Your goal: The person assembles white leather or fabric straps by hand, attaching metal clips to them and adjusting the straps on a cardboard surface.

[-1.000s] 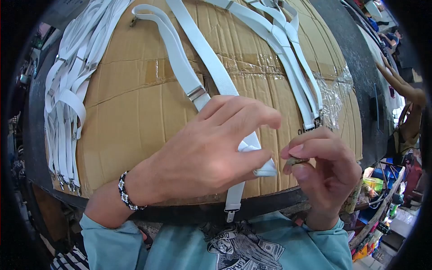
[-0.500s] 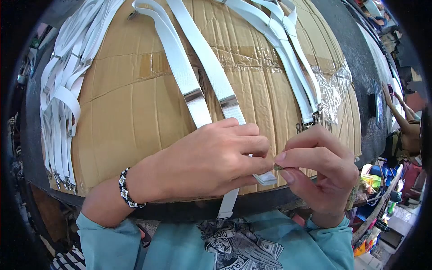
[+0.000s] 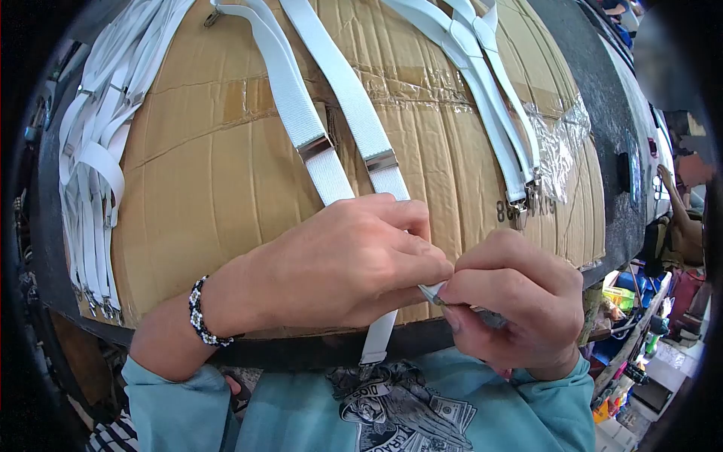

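Note:
Two white elastic straps (image 3: 346, 98) with metal slide buckles (image 3: 381, 160) run down the cardboard to my hands. My left hand (image 3: 354, 264), a beaded bracelet at its wrist, is closed on the lower part of a white strap. Pressed against the folded strap end, my right hand (image 3: 516, 301) pinches a small metallic piece (image 3: 438, 300), mostly hidden by the fingers. Below my left hand hangs another strap end (image 3: 379, 339) over the table's edge.
A thick bundle of white straps (image 3: 94, 166) lies at the left. Joined straps with metal clips (image 3: 520, 203) lie at the right, near crinkled clear plastic (image 3: 557, 151). Beneath them is a cardboard sheet (image 3: 188, 181) on a dark table (image 3: 617, 196). Another person's arm (image 3: 681, 207) shows far right.
My right hand has moved left and down, bringing the small piece against the strap end. Its fingers now cover more of that end. The view has shifted slightly.

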The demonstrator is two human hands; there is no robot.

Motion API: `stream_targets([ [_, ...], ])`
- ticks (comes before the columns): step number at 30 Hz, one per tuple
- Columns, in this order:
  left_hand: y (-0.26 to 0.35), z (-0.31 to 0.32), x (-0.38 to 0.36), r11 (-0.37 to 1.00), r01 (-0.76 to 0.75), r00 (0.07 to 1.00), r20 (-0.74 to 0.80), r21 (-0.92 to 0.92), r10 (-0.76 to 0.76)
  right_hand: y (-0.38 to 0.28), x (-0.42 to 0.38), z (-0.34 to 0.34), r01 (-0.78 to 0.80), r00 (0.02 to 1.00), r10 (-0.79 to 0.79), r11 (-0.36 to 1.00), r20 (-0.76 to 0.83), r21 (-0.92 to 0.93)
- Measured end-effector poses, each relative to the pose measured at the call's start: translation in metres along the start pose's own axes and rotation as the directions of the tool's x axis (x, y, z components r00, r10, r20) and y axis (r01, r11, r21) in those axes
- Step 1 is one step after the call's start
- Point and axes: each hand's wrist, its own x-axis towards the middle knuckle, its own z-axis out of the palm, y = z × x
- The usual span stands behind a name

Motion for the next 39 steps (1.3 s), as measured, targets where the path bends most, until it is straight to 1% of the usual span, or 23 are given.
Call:
stream_targets([
  [3, 0.002, 0.003, 0.002, 1.000, -0.013, 0.999, -0.033, 0.007, 0.013, 0.005, -0.005, -0.001, -0.001, 1.000, 0.001, 1.000, -0.005, -0.003],
  [5, 0.000, 0.005, 0.003, 1.000, -0.015, 1.000, -0.027, -0.001, 0.015, 0.008, -0.012, -0.003, -0.010, 1.000, 0.010, 1.000, -0.013, 0.009],
  [8, 0.001, 0.002, 0.003, 1.000, -0.016, 1.000, -0.004, 0.002, 0.016, 0.008, -0.020, -0.012, -0.090, 0.994, 0.089, 0.996, 0.059, 0.020],
  [9, 0.001, 0.001, 0.003, 1.000, -0.019, 1.000, 0.008, 0.004, 0.019, 0.008, -0.020, -0.012, -0.083, 0.995, 0.083, 0.997, 0.059, 0.002],
  [11, 0.000, 0.001, 0.001, 0.999, -0.010, 1.000, -0.010, -0.048, 0.010, 0.007, -0.020, -0.015, -0.075, 0.995, 0.077, 0.996, 0.056, -0.040],
  [12, -0.001, 0.001, 0.001, 0.997, -0.007, 1.000, -0.020, -0.072, 0.006, 0.005, -0.019, -0.015, -0.070, 0.997, 0.071, 0.997, 0.038, -0.026],
  [14, 0.001, 0.001, 0.003, 0.998, -0.002, 1.000, -0.020, -0.063, 0.000, 0.001, -0.014, -0.011, -0.059, 0.998, 0.059, 0.998, 0.004, 0.007],
  [15, 0.001, 0.000, 0.003, 0.998, 0.004, 1.000, -0.021, -0.057, -0.005, 0.001, -0.010, -0.007, -0.033, 0.999, 0.033, 0.999, 0.005, 0.028],
  [18, -0.001, -0.002, 0.001, 0.992, -0.003, 1.000, -0.030, -0.124, -0.001, 0.002, -0.005, 0.000, 0.020, 1.000, -0.021, 0.997, 0.015, 0.072],
  [20, -0.003, -0.001, 0.001, 0.994, 0.003, 1.000, -0.006, -0.114, -0.004, 0.005, -0.006, 0.000, 0.020, 0.999, -0.023, 0.997, 0.042, 0.069],
  [24, -0.003, 0.000, 0.002, 0.994, 0.008, 1.000, 0.010, -0.106, -0.007, 0.007, -0.011, -0.011, -0.008, 0.997, 0.008, 1.000, 0.080, -0.008],
  [26, -0.006, 0.001, 0.000, 0.988, 0.003, 1.000, -0.012, -0.155, -0.005, 0.008, -0.014, -0.013, -0.019, 0.997, 0.023, 0.999, 0.079, -0.048],
  [27, -0.006, 0.001, -0.001, 0.983, 0.000, 1.000, -0.021, -0.182, -0.004, 0.010, -0.013, -0.013, -0.018, 0.998, 0.021, 0.999, 0.059, -0.043],
  [30, -0.001, -0.004, 0.002, 0.993, 0.017, 1.000, 0.004, -0.116, -0.016, 0.014, -0.009, -0.012, 0.002, 1.000, -0.002, 1.000, -0.003, -0.016],
  [33, -0.002, 0.000, 0.000, 0.987, 0.002, 0.999, -0.042, -0.162, -0.009, 0.007, -0.001, 0.000, 0.045, 0.999, -0.044, 0.999, -0.030, 0.028],
  [36, -0.002, -0.002, 0.002, 0.990, -0.017, 0.999, -0.040, -0.143, 0.011, 0.006, 0.000, 0.002, 0.037, 0.999, -0.038, 0.998, 0.019, 0.040],
  [38, -0.003, -0.002, 0.003, 0.991, 0.002, 1.000, -0.019, -0.136, -0.005, 0.004, -0.008, -0.005, 0.006, 0.997, -0.009, 0.999, 0.071, 0.039],
  [39, -0.003, -0.002, 0.002, 0.991, 0.012, 1.000, -0.007, -0.134, -0.013, 0.005, -0.012, -0.008, -0.012, 0.997, 0.012, 1.000, 0.077, 0.000],
])
